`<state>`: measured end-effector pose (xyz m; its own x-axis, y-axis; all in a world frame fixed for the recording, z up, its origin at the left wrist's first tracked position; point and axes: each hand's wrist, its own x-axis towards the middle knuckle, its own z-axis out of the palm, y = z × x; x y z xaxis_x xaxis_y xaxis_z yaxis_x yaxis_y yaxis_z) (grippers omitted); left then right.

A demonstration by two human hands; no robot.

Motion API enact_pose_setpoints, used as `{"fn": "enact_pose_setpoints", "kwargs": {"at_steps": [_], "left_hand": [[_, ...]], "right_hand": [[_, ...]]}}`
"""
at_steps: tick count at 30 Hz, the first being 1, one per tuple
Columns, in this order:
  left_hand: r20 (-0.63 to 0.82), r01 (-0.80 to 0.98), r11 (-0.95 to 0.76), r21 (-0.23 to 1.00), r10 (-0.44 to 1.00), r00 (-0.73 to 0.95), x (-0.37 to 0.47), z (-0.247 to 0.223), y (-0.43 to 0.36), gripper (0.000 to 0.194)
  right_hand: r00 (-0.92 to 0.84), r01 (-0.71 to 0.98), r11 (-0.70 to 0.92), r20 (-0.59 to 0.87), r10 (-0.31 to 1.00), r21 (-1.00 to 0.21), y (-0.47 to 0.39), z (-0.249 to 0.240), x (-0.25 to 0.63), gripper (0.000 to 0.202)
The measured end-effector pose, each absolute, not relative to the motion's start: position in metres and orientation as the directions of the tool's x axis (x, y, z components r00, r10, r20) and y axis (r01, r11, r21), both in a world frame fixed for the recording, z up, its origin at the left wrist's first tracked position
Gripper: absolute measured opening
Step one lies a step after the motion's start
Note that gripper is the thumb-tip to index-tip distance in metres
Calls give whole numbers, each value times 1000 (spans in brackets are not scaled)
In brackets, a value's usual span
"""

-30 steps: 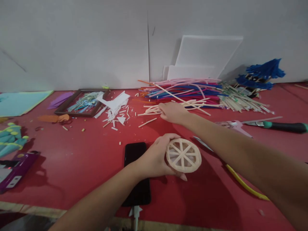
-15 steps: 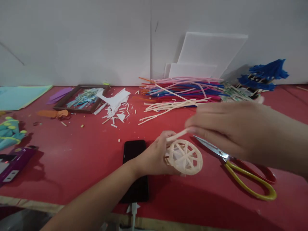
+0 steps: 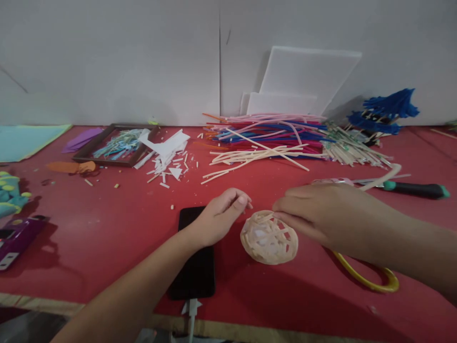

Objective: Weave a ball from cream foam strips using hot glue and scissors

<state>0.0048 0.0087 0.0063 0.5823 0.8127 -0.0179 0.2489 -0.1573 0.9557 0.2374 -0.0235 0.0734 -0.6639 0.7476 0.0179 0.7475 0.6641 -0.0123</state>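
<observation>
A small round openwork piece (image 3: 269, 255) of cream pipe cleaners, with something white inside, sits on the red table. My right hand (image 3: 321, 209) reaches over its right side, fingertips pinched at the upper rim. A cream pipe cleaner (image 3: 382, 180) sticks out behind that hand and seems to run through its grip; the fingers hide the held part. Left of the piece, apart from it, my left hand (image 3: 223, 216) hovers over a black phone (image 3: 194, 276), fingers loosely curled with nothing visible in them. Scissors with a yellow handle (image 3: 387, 286) lie mostly hidden under my right forearm.
Pink, blue and cream pipe cleaners (image 3: 264, 138) are heaped at the back. A green-and-black handled tool (image 3: 414, 189) lies at right. White paper scraps (image 3: 171, 145), a brown frame (image 3: 107, 162) and a purple device (image 3: 21, 238) occupy the left. A cable (image 3: 192, 314) runs from the phone.
My left hand has let go of the round piece and moved slightly left. The piece now rests tilted differently, and my right hand has come down and left to its rim.
</observation>
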Motion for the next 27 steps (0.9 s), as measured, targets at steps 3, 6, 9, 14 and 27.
{"fn": "enact_pose_setpoints", "kwargs": {"at_steps": [3, 6, 9, 14, 27], "left_hand": [[-75, 325, -138, 936, 823, 564, 5, 7, 12, 12], [-75, 327, -166, 930, 787, 613, 5, 9, 9, 5], [-77, 347, -206, 915, 756, 650, 3, 14, 5, 9], [-131, 349, -138, 927, 754, 644, 3, 18, 6, 13], [-281, 326, 134, 936, 841, 462, 6, 19, 9, 16]], "right_hand": [[-680, 733, 680, -37, 732, 5, -20, 72, 230, 19], [-697, 717, 697, -23, 717, -16, -16, 70, 226, 20], [-705, 708, 704, -19, 709, -53, -14, 66, 223, 20], [-695, 717, 688, -25, 719, -114, -11, 58, 223, 22], [-608, 791, 592, -97, 788, -152, -12, 59, 210, 25]]}}
